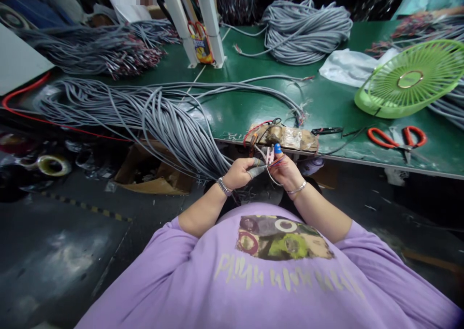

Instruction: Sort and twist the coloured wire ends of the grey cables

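Note:
Just off the front edge of the green table, my two hands meet in front of my body. My left hand [239, 172], with covered fingertips, is closed on the end of a grey cable. My right hand [286, 171], blue cover on the thumb, pinches thin coloured wires [278, 162] fanning out of that cable. A small pinkish-white piece [269, 155] shows between the hands; its kind is unclear. Right behind them, a taped wooden block [290, 138] with wires sits at the table edge. The grey cable bundle [174, 119] drapes over the edge beside my left hand.
Red-handled scissors [398, 139] and a green fan [409, 80] are to the right. A coiled grey cable [306, 32] lies at the back, near a white post [217, 39]. Below stands a cardboard box [155, 174]. Other people are partly visible across the green table [253, 107].

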A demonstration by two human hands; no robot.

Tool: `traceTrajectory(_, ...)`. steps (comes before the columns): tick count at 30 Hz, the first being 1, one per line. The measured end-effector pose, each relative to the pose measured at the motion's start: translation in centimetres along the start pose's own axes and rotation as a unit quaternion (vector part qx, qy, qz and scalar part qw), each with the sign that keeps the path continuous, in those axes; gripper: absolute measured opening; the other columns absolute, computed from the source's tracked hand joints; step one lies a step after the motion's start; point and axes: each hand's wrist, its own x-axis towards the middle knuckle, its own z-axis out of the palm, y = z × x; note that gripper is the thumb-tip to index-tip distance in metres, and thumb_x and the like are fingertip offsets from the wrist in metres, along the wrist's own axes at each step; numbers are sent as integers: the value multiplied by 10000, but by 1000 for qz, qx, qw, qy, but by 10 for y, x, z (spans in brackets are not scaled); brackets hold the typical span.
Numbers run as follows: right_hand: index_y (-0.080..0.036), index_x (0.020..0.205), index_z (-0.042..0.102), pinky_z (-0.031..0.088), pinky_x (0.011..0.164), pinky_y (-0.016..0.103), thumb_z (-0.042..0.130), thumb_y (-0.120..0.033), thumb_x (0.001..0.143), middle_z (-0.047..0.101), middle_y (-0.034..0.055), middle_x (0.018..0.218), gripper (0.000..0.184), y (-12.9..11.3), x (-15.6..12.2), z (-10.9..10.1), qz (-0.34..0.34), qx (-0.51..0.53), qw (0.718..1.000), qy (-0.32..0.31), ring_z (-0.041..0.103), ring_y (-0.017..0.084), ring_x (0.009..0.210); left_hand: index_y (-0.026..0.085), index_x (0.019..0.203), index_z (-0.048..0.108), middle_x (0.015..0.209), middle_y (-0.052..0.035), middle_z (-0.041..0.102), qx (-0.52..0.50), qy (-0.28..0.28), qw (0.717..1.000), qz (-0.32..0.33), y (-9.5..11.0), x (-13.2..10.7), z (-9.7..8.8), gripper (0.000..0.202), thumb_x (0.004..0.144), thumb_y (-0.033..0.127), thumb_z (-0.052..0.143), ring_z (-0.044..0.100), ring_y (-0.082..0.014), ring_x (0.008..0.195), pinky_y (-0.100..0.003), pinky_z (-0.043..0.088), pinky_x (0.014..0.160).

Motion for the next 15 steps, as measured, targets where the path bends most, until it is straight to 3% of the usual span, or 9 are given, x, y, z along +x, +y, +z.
traceTrajectory(4,-195,776,633,479,547,257,742,-676,679,638,-14,617,502,1,-1,2,10,34,999,-5,613,137,602,107,920,738,832,-56,730,14,-20,1000,5,0,1,1,328,833,415,663,640,-150,757,-253,503,758)
traceTrajectory(10,-198,683,582,446,514,235,795,-595,673,599,-44,571,451,0,-1,4,14,67,997,25,520,87,499,101,954,735,860,-67,729,-7,-9,1000,1,1,1,1,370,846,443,641,635,-149,762,-252,504,755)
traceTrajectory(15,-201,688,584,443,530,252,787,-604,678,620,-25,595,451,-4,-4,9,17,59,998,18,551,115,541,109,964,737,832,-41,720,11,-51,998,-27,-1,4,0,366,834,439,651,620,-144,748,-251,484,769)
